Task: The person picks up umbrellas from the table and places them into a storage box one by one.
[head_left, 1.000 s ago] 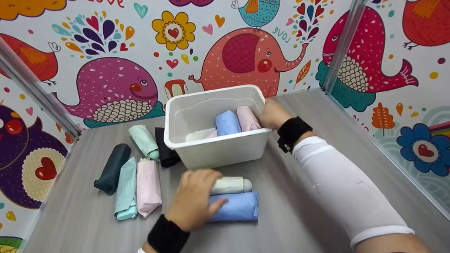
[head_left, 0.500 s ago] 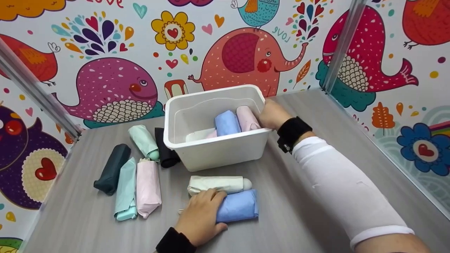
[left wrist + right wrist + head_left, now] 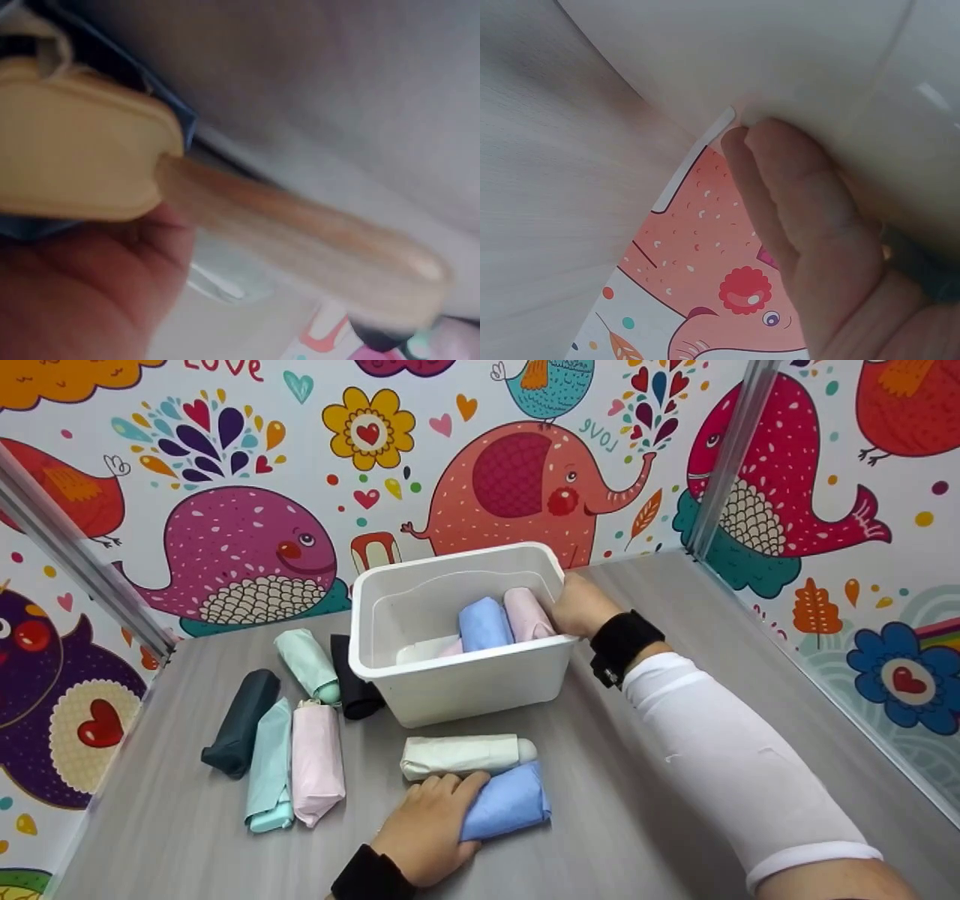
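My left hand [image 3: 427,825] grips the left part of a blue folded umbrella [image 3: 510,802] at the table's front. In the left wrist view, the umbrella's flat yellowish handle end [image 3: 82,142] and a pale wrist strap [image 3: 300,244] show beside the fingers. A cream folded umbrella [image 3: 461,755] lies just behind the blue one. My right hand [image 3: 585,606] holds the right rim of a white plastic bin [image 3: 480,682]; its straight fingers lie along the bin's outer wall in the right wrist view. Inside the bin are another blue umbrella [image 3: 486,624] and a pink umbrella [image 3: 527,611].
Left of the bin lie several folded umbrellas: dark green [image 3: 241,724], turquoise [image 3: 271,769], pink [image 3: 318,761], mint [image 3: 306,664] and black [image 3: 356,679]. Printed panels [image 3: 255,547] with metal corner posts [image 3: 731,457] enclose the grey table [image 3: 645,825].
The left hand has come down and taken hold of the blue umbrella in front, which now sits at a slight angle. My right hand and the bin have stayed put.
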A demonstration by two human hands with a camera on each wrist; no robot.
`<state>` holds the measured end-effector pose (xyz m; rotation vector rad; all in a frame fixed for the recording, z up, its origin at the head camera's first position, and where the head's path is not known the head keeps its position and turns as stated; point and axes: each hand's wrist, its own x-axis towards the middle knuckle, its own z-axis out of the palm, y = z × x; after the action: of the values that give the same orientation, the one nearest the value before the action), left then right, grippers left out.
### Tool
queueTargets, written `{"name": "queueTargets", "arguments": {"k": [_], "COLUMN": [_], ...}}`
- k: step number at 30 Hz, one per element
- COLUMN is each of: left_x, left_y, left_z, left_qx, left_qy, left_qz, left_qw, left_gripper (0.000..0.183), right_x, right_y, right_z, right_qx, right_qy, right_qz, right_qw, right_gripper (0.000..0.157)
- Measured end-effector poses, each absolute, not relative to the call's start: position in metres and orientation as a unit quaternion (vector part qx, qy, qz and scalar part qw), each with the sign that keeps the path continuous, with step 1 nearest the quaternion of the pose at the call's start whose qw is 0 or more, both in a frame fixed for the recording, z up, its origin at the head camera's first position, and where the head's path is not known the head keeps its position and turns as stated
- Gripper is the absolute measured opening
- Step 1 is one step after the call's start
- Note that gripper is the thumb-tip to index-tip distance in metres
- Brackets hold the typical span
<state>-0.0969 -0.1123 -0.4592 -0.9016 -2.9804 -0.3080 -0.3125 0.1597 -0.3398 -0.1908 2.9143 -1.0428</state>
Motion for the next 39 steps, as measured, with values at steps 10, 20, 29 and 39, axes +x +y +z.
{"name": "queueTargets", "arguments": {"k": [10, 20, 29, 39], "left_x": [-0.099, -0.109, -0.140, -0.191], "left_y": [-0.120, -0.122, -0.124, -0.124], "left_z": [-0.445, -0.399, -0.350, -0.316], "left_qx": [-0.300, -0.256, -0.129, -0.050], "left_qy": [-0.939, -0.916, -0.868, -0.850], "left_qz": [-0.167, -0.295, -0.461, -0.506], "left_qw": [0.000, 0.087, 0.130, 0.141], "left_gripper": [0.073, 0.071, 0.078, 0.075], "right_x": [-0.314, -0.313, -0.314, -0.314], "right_y": [0.159, 0.159, 0.159, 0.160], "right_z": [-0.342, -0.342, -0.343, -0.343], "right_qx": [-0.064, -0.060, -0.060, -0.047], "right_qy": [0.933, 0.933, 0.943, 0.940], "right_qz": [-0.354, -0.354, -0.327, -0.336], "right_qw": [0.027, 0.025, 0.019, 0.023], "right_gripper": [0.040, 0.038, 0.040, 0.047]}}
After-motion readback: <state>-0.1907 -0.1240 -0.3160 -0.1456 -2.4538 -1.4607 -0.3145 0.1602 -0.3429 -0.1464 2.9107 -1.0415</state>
